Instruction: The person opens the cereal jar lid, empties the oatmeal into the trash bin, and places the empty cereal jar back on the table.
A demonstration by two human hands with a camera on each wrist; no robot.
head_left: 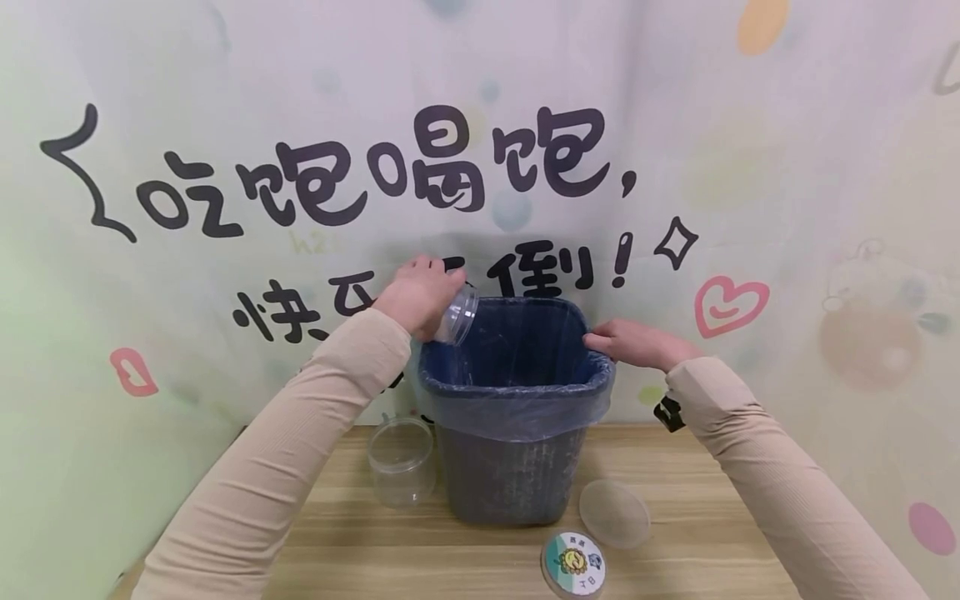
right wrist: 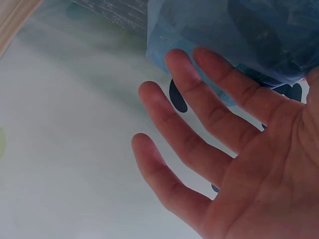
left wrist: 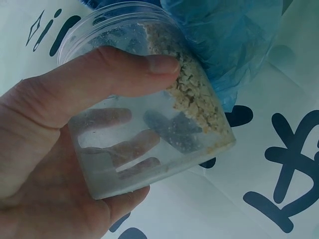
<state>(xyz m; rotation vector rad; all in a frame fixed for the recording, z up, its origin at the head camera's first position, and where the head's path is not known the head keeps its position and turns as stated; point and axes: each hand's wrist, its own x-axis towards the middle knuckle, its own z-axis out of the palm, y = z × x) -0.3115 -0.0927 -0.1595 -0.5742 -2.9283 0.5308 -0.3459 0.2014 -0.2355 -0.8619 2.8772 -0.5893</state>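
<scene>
The left hand (head_left: 414, 293) holds a small clear jar (head_left: 457, 314) in a tight grip, thumb on one side and fingers curled round the other. The jar is tipped over, with its open mouth pointing down at the bin (head_left: 517, 417), just above the bin's near left corner. In the left wrist view the thumb (left wrist: 109, 74) lies across the jar (left wrist: 149, 114), and pale crumbs (left wrist: 197, 94) are piled along one side of the jar, the side next to the blue bag (left wrist: 234, 40). The other fingers show through the clear wall. The right hand (head_left: 637, 343) has no grip on anything. Its fingers are straight and flat, and they rest on the right rim of the bin, touching the bag (head_left: 517, 408) that folds over the edge. In the right wrist view the fingers (right wrist: 199, 129) are spread out, with the two top ones against the bag (right wrist: 239, 40). The bin stands on the table (head_left: 337, 542), below both hands. Under the left hand, just beside the bin, stands a second jar (head_left: 402, 462), upright and open. Below the right hand lie two lids on the table, a plain lid (head_left: 614, 513) near the bin and a sticker lid (head_left: 574, 564) close to it, nearer the person.
</scene>
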